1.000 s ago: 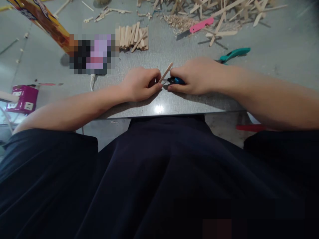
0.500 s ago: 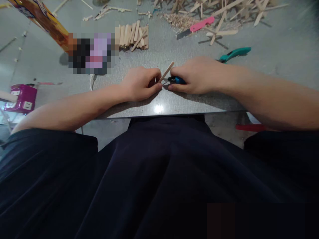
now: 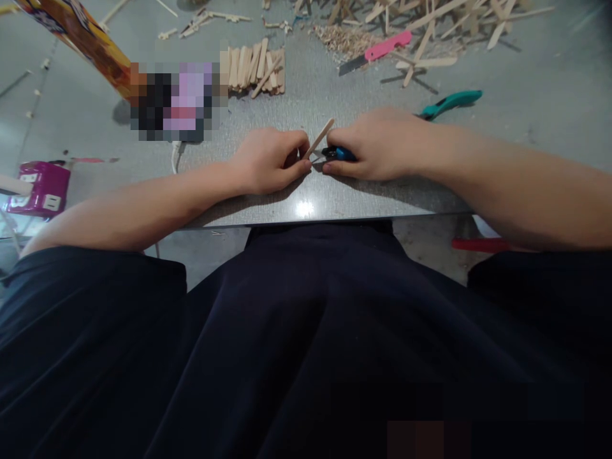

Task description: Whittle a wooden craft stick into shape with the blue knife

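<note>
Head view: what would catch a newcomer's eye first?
Centre: the left grip pinches a flat, pale wooden stick, and the right grip holds a blue-and-black tool close by. Beyond, right of top centre, a pink-handled, grey-bladed tool lies beside pale wood shavings. Upper left, a glossy orange-yellow printed packet stands out.

Wears a loose, softly creased, dark navy top (image 3: 296,319), almost black where shaded, with wide short sleeves (image 3: 109,280) leaving both forearms (image 3: 167,201) bare.

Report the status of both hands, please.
Left hand: fingers pinching wooden stick. Right hand gripping blue tool, blade near stick. Green tool beyond, not blocking.
</note>
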Tool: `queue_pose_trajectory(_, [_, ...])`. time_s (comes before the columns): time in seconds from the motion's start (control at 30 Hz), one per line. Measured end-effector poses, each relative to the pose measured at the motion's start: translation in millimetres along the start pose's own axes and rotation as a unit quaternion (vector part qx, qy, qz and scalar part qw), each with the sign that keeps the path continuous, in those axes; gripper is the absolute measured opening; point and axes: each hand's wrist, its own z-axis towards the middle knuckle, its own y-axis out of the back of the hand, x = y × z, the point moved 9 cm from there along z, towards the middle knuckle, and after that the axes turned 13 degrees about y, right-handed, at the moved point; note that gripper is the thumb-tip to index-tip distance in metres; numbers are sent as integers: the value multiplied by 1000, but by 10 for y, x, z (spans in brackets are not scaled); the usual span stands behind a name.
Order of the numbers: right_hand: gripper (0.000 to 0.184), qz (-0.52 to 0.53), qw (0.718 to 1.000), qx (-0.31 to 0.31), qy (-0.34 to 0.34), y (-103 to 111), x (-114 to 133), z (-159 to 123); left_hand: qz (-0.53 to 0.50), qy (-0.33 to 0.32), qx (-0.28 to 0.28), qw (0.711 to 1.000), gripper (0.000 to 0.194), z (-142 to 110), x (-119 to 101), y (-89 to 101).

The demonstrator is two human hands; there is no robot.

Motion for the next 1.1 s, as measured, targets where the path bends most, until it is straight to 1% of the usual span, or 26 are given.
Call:
queue_pose_trajectory(0.13, [57,-13,1000,8,3,1,17,2,-4,1,-1,1000,19,6,9,-2])
queue_pose_trajectory(0.3, [56,-24,1000,12,-1,-12,33,-1,0,-12,-10,1000,21,6,12,-5])
queue_pose_trajectory(0.43, [55,-22,1000,16,-3,-4,43,-2,1,-5,-8,1000,21,11,16,-11])
queue_pose_trajectory(0.57, [54,-21,1000,11,3,5,31,-2,6,-7,-6,1000,22,10,9,-13])
queue_pose_trajectory(0.67, [52,-21,1000,2,-3,1,12,-2,2,-11,-7,1000,23,7,9,-7])
queue_pose_trajectory(0.8, [51,-19,1000,6,-10,-17,23,-1,6,-9,-3,1000,23,-2,1,0])
queue_pose_trajectory(1.0, [48,-34,999,12,-18,34,73,-17,8,-14,1,1000,23,-17,-24,16])
queue_pose_trajectory(1.1, [51,-23,1000,15,-14,38,79,-21,4,-21,-2,1000,22,-10,-9,13])
